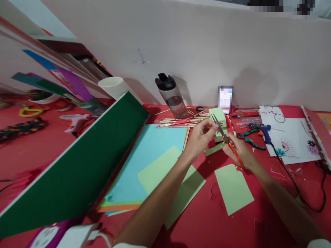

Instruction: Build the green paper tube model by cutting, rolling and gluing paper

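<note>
My right hand (pixel 240 150) grips a pair of scissors (pixel 222 132) with red and yellow handles, the blades pointing up and away. Close beside the blades, my left hand (pixel 203 136) is closed in a pinch; whatever its fingertips hold is too small to make out. Behind the blades stands a folded pale-green paper piece (pixel 218 117). A narrow green strip (pixel 214 149) lies below the hands. Nearer to me is a green paper sheet (pixel 234 189) with a ragged cut top edge. More green paper (pixel 160 168) lies partly under my left forearm, over blue sheets (pixel 131 162).
A dark green board (pixel 77 165) leans along the left. Behind are a water bottle (pixel 173 98), wooden sticks (pixel 176 122) and a phone (pixel 225 100). To the right lie pliers (pixel 254 143), a blue glue gun (pixel 265 132) with its cord, and a flower-decorated white sheet (pixel 297 137).
</note>
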`<state>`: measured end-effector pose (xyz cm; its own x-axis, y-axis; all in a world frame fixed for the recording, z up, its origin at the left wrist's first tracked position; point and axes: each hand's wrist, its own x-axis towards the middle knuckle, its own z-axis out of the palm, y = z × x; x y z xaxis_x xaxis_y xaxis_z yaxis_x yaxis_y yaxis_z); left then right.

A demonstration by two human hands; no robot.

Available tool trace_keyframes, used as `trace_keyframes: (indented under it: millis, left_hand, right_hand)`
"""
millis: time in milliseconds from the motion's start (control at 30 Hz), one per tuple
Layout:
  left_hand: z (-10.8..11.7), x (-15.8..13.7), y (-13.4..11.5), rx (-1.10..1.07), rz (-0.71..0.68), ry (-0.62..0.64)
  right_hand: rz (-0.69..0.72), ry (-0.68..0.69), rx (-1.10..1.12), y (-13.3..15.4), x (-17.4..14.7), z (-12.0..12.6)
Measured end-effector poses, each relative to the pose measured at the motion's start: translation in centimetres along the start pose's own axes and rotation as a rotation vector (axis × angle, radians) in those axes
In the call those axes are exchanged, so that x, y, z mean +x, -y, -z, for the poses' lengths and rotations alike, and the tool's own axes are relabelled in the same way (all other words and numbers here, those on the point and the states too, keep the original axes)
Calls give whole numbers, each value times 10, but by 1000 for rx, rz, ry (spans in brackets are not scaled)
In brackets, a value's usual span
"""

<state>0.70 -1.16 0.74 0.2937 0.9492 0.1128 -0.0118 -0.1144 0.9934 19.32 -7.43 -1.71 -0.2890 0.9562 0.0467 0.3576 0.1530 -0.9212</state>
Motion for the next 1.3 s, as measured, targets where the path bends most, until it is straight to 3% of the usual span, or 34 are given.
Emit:
trace_keyframes:
  millis: [1300]
  left_hand:
    - [-4,0,3,15,-1,16]
  right_hand:
    - [-73,4,118,-1,1,2]
